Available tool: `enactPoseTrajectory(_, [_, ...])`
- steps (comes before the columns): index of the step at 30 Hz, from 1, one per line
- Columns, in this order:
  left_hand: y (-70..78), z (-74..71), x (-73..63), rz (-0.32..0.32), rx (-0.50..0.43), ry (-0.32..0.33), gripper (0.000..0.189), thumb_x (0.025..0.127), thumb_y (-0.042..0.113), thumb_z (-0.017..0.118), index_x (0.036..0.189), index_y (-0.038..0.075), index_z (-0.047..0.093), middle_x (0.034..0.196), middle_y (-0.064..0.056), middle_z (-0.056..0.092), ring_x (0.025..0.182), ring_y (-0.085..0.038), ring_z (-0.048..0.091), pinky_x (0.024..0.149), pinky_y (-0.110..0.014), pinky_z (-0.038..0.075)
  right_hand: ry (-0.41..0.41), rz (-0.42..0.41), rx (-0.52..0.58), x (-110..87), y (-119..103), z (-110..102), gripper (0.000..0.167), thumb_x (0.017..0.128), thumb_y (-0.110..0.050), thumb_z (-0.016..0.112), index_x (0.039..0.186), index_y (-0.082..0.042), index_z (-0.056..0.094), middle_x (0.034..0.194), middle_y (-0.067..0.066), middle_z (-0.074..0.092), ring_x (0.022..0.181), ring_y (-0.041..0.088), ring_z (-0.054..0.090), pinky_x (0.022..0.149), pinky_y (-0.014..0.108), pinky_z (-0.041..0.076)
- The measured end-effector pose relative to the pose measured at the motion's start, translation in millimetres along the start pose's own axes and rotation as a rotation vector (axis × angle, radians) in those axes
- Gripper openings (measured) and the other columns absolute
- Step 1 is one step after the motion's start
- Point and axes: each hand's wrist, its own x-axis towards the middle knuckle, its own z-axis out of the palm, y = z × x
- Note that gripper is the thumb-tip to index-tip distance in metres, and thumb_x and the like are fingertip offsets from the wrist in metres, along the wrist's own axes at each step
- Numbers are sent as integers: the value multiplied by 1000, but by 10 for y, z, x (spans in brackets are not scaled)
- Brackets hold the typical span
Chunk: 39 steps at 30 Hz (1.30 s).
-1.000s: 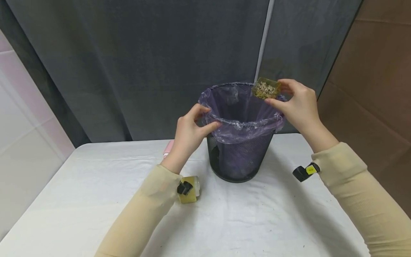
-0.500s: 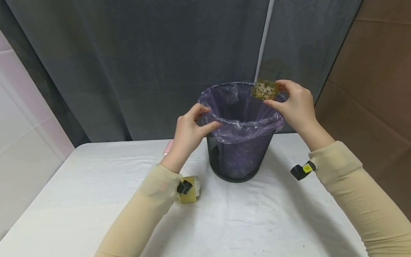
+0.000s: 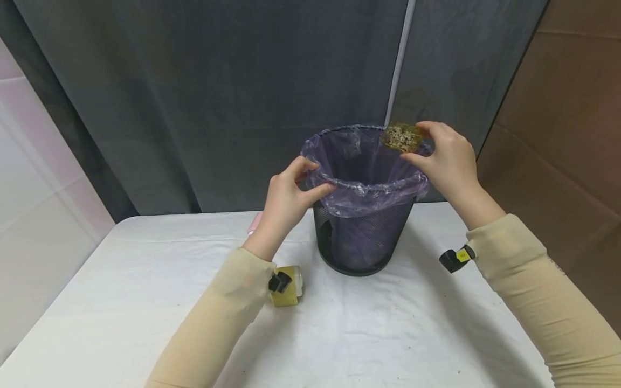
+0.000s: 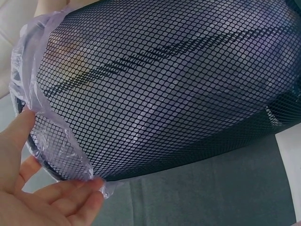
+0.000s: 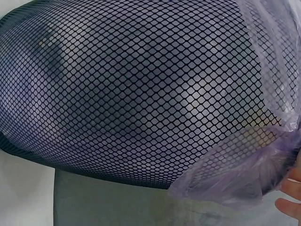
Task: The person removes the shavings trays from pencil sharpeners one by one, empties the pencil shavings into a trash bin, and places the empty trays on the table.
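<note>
A black mesh wastebasket (image 3: 361, 242) with a purple plastic liner (image 3: 359, 202) folded over its rim stands upright on the table. My left hand (image 3: 288, 196) holds the rim at its left side, thumb and fingers on the liner; the left wrist view shows the same hand (image 4: 51, 188) at the liner's edge. Above the right part of the opening, my right hand (image 3: 448, 156) pinches a small see-through yellow box (image 3: 401, 137) between thumb and fingers. The box is tilted towards the opening, and small light and dark bits show in it.
On the white-covered table (image 3: 364, 334), a yellow block-like object (image 3: 285, 288) with a clear part lies partly behind my left wrist. A pink object (image 3: 254, 222) is mostly hidden by my left forearm. A dark curtain (image 3: 242, 108) hangs behind the table.
My right hand has shifted slightly left, and the yellow box has tipped further, its bits now spread across it. The left hand keeps its place on the rim.
</note>
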Motion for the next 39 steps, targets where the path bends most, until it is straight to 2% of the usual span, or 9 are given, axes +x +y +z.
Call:
enactPoseTrajectory(14, [-8,-1,1,-9,-4,-11,38,76,26,82,105,13,61,110,-1,67,107,-19,60,91,-37,46,67,-106,-92,0,-6,16,57,77,-16,82,126,-4,58,122,16,60,108,36,58,81,55,46])
enactPoseTrajectory(39, [-10,15,8,20,1,0,39,76,27,82,105,13,61,110,-2,67,105,-21,60,90,-41,47,119,-273,-201,3,-11,4,56,74,-10,83,124,-3,58,121,16,60,107,38,58,83,52,46])
